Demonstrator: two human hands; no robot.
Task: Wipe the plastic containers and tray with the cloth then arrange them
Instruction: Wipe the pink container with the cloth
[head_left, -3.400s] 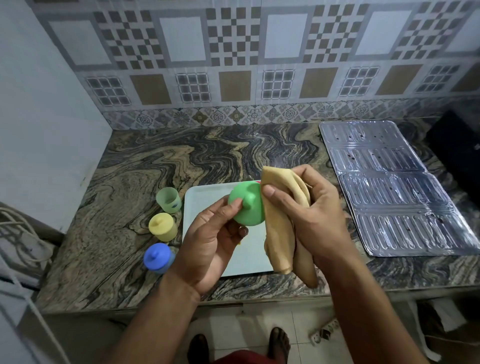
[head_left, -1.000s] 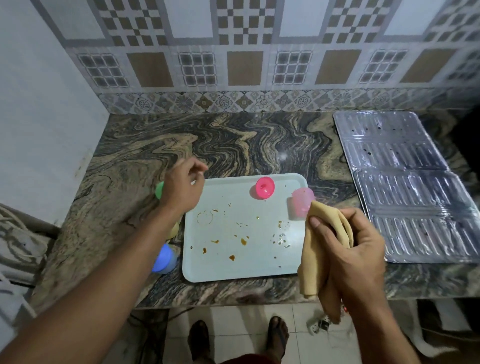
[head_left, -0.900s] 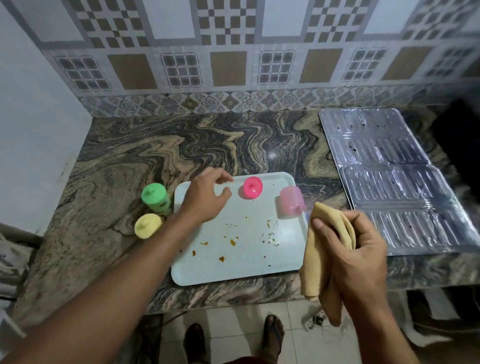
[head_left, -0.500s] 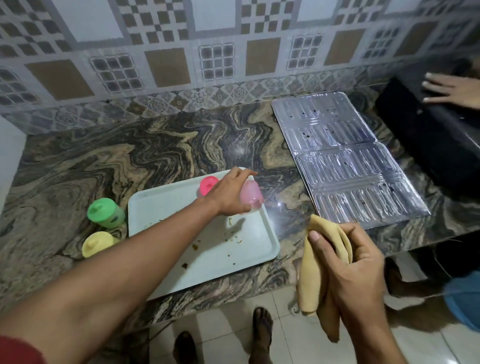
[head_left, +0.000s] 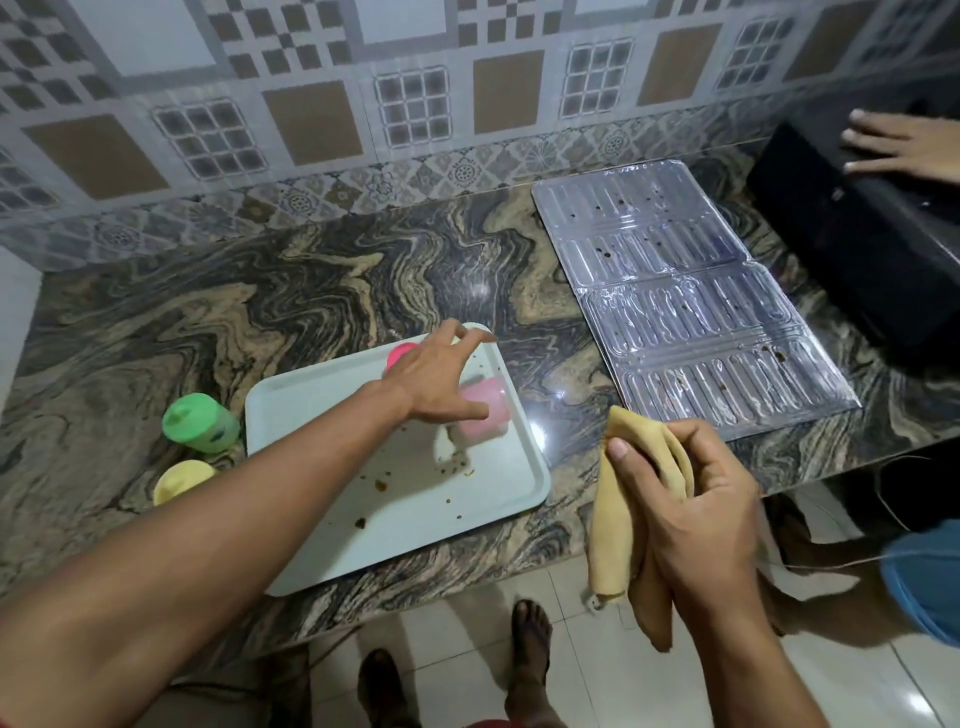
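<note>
Left hand (head_left: 434, 382) fingers spread, thumb touching translucent pink cup (head_left: 485, 414), blurred, on smooth crumb-flecked tray (head_left: 415, 519). Right hand (head_left: 691, 512) grips bunched tan cloth (head_left: 615, 525), right of tray.

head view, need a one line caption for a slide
Left hand reaches over the pink container on the crumb-strewn tray while the right hand grips the cloth.

Under your left hand (head_left: 436, 384) the pink container (head_left: 485, 414) is translucent, frosted plastic, and the tray (head_left: 514, 499) below those fingers is smooth matt plastic with crumbs stuck on. Your right hand (head_left: 691, 514) is bunched round a soft, matt tan cloth (head_left: 613, 525). Past your right fingertips, the countertop (head_left: 311, 291) is polished glossy stone and the ribbed sheet (head_left: 691, 312) looks like shiny metal.
</note>
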